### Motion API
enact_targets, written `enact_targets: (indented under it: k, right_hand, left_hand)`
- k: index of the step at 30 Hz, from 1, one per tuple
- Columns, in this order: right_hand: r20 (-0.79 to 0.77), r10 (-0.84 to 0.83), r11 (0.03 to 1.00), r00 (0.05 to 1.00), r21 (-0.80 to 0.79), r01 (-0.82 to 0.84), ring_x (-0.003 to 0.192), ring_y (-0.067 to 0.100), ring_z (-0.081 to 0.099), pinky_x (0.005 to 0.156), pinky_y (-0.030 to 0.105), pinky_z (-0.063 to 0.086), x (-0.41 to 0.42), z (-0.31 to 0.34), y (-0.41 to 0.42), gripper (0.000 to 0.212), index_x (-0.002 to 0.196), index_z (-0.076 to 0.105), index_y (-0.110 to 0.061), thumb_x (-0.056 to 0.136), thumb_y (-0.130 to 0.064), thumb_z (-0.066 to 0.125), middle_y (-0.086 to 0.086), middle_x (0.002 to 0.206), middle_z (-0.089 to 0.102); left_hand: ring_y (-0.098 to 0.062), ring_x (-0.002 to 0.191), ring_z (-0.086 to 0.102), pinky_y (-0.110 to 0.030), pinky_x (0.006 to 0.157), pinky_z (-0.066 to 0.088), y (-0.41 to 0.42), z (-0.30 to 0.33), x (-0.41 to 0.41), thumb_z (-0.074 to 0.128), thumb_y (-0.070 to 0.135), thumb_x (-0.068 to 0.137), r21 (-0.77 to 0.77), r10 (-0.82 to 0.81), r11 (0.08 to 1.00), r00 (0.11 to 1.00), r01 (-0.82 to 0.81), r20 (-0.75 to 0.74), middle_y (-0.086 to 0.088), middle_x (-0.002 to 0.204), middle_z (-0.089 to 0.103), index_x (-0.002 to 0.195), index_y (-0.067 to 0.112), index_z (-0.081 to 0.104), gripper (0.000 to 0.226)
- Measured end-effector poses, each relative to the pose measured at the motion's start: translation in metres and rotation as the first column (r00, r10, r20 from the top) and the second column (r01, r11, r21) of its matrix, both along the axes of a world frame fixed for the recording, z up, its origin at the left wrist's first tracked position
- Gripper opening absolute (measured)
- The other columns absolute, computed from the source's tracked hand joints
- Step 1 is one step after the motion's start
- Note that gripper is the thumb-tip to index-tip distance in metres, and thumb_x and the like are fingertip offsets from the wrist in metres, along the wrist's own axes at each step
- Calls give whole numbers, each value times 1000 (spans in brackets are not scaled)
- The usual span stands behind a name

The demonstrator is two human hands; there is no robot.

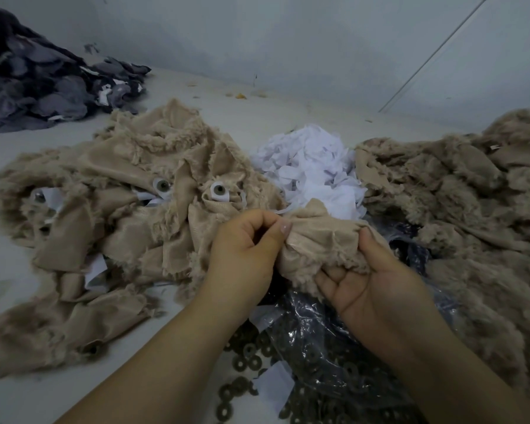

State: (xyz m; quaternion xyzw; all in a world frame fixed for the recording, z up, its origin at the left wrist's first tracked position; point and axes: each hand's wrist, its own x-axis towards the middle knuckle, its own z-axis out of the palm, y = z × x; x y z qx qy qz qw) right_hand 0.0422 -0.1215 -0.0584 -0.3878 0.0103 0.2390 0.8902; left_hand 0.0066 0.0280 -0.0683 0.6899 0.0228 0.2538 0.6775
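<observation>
A small beige plush piece (322,240) is held up between both hands in the lower middle of the view, just above a clear plastic bag (334,341). Its smooth woven backing faces up, creased and bunched, and a shaggy fringe of fur shows along its lower edge. The left hand (248,240) pinches the piece's left edge between thumb and curled fingers. The right hand (374,286) lies palm up beneath the right side, fingers cupped under the fur and the thumb pressing the top edge, so both hands grip the same piece. The bag under them is crinkled and glossy and is filled with dark ring-shaped washers; more loose washers (242,362) lie scattered beside it on the pale grey table (257,114). To the left spreads a heap of beige pieces (104,215), mostly backing side up with frayed furry rims, and two round domed grey-green plastic eyes (219,189) on white discs sit among them. Behind the hands lies a mound of white paper scraps (312,169), thin and crumpled. To the right is a fluffier beige pile (471,194) with its fur side up. Far left, at the back, is a heap of dark grey fabric pieces (43,87).
</observation>
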Motion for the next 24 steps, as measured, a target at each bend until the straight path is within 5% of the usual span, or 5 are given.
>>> enact_targets:
  k: [5, 10, 15, 19, 24]
  right_hand:
    - [61, 61, 998, 996, 11, -61, 120, 36, 63, 94, 47, 55, -3, 1, -2, 61, 135, 53, 0, 94, -44, 50, 24, 129, 64]
    - [197, 92, 991, 976, -112, -70, 114, 37, 66, 94, 46, 56, -10, -4, 1, 40, 125, 59, 5, 89, -12, 61, 26, 120, 67]
    - [51, 54, 997, 997, -56, -51, 110, 34, 69, 89, 45, 57, -8, -2, 4, 44, 128, 58, 3, 88, -15, 58, 24, 119, 69]
    - [-44, 57, 998, 997, -37, -59, 102, 31, 72, 77, 42, 62, -7, -4, 5, 48, 125, 60, 0, 82, -20, 59, 20, 114, 72]
    - [-11, 47, 996, 999, -77, -48, 103, 31, 72, 75, 38, 62, -7, -7, 4, 54, 126, 61, -2, 79, -28, 61, 18, 115, 72]
  left_hand:
    - [-25, 62, 56, -50, 60, 52, -4, 2, -2, 70, 17, 88, 51, -118, 992, 993, 119, -13, -20, 69, 63, 72, 8, 65, 19]
    - [-15, 59, 53, -32, 55, 48, -6, 1, -3, 72, 18, 85, 28, -193, 981, 981, 194, -29, -6, 62, 57, 72, 5, 60, 23]
    - [-22, 65, 52, -32, 62, 46, -8, -3, 0, 62, 13, 94, -166, -221, 964, 974, 209, -55, -16, 68, 58, 76, -6, 62, 26]
    - [-34, 80, 56, -47, 80, 48, -9, -5, 1, 64, 20, 87, -347, -263, 912, 961, 219, -83, -33, 86, 61, 83, -11, 63, 31]
    - [-28, 74, 49, -36, 69, 44, -12, -4, 0, 62, 22, 84, -327, -296, 908, 953, 260, -66, -17, 74, 55, 73, -2, 64, 27]
